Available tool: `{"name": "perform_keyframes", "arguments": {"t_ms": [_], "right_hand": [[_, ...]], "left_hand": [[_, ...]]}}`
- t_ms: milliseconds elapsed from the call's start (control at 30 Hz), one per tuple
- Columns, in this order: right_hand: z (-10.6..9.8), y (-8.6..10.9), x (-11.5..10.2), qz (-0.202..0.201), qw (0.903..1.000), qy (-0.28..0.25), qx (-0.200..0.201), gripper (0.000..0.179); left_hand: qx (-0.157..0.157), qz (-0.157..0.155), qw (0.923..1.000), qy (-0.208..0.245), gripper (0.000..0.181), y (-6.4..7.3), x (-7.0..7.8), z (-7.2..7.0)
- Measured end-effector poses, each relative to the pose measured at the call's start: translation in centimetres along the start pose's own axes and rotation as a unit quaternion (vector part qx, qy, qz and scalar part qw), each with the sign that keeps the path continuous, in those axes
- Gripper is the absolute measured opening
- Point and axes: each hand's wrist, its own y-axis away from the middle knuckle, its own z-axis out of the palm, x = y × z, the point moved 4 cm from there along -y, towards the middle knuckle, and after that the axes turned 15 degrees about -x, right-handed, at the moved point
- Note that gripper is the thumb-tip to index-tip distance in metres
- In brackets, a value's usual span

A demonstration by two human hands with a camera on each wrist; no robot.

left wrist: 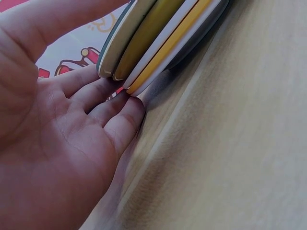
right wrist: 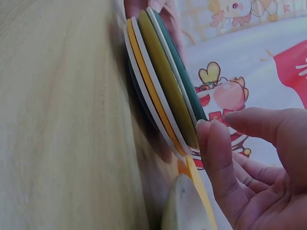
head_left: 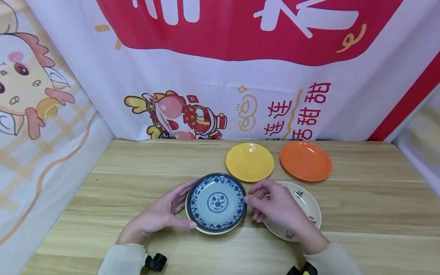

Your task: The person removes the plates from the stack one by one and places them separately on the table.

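Observation:
A blue-and-white patterned plate [head_left: 218, 203] with a dark rim tops a stack of plates [right wrist: 160, 67]. Below it, cream, olive, white, orange-yellow and dark edges show in the wrist views. My left hand [head_left: 158, 211] holds the stack at its left side, thumb at the near rim and fingers farther round; its fingertips are partly hidden behind the edges in the left wrist view. My right hand [head_left: 277, 204] is at the right side with bent fingers, its fingertips [right wrist: 207, 132] touching the top plate's rim. It hovers over part of a cream plate [head_left: 310, 201] with small printed motifs.
A yellow plate [head_left: 250, 162] lies behind the stack, slightly right, and an orange plate [head_left: 305, 161] lies farther right. Behind the wooden table [head_left: 371, 189] hangs a printed cloth [head_left: 239, 72]; another cloth [head_left: 42, 168] borders the left side.

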Motion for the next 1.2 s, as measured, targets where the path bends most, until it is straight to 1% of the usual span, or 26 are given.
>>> {"name": "perform_keyframes", "arguments": {"t_ms": [200,400,700,1000,1200], "right_hand": [[1.1,-0.5,0.0,0.021,0.9998,-0.003,0.006,0.030],[1.6,-0.9,0.0,0.031,0.9994,-0.006,0.011,0.031],[1.7,-0.8,0.0,0.026,0.9994,-0.016,0.018,0.031],[1.8,-0.9,0.1,0.025,0.9993,-0.018,0.021,0.031],[1.8,-0.9,0.2,0.019,0.9994,-0.020,0.022,0.031]], "left_hand": [[0.003,-0.006,1.0000,-0.001,0.120,0.0,-0.1,0.0],[0.004,-0.005,0.9999,-0.013,0.121,0.0,-0.1,0.0],[0.002,0.005,1.0000,-0.004,0.120,0.0,0.1,0.0],[0.011,-0.003,0.9999,0.002,0.118,0.0,0.1,0.0],[0.012,-0.003,0.9999,-0.003,0.118,0.0,0.1,-0.1]]}}
